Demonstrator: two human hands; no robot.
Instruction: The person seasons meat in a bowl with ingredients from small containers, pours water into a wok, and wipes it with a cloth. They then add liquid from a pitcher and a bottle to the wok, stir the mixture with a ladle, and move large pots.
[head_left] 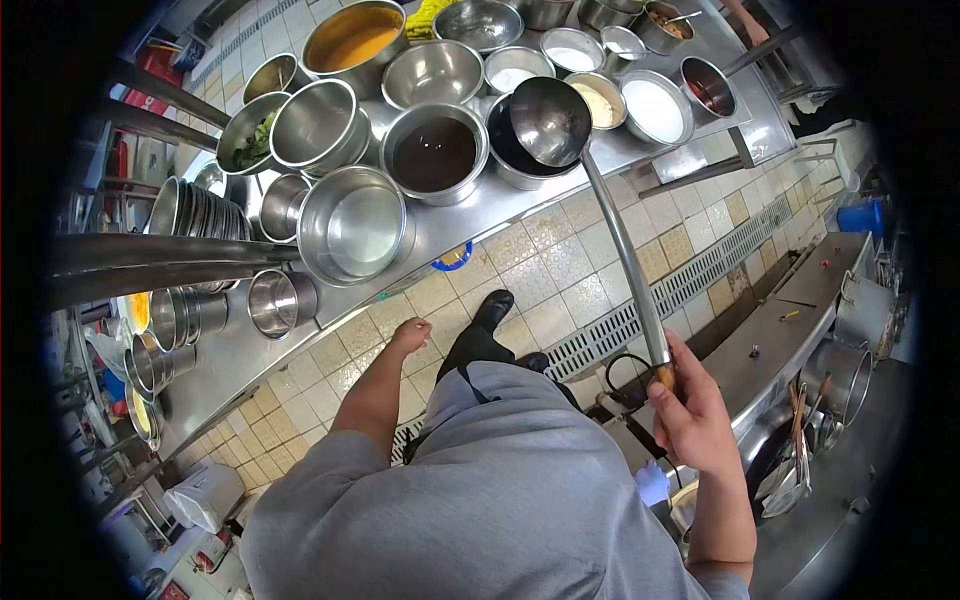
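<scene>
My right hand (pixel 688 408) is closed round the wooden handle end of a long metal ladle (pixel 625 245). The ladle's wide, dark bowl is over a steel pot (pixel 530 180) at the table's near edge and hides much of its inside. Left of that pot stands another pot of dark brown liquid (pixel 434 153). My left hand (pixel 412 335) hangs beside my body with its fingers curled in, and nothing shows in it. The nearest thing to it is a large steel pot of clear liquid (pixel 353 227) on the table.
The steel table (pixel 450 225) carries a pot of orange liquid (pixel 355 40), a bowl of green leaves (pixel 253 143), white powders and stacked bowls (pixel 195 215). Behind my right side runs a cooking counter (pixel 775 335). A floor drain grate (pixel 680 275) crosses the tiles. Another person's arm (pixel 745 20) shows at the far end.
</scene>
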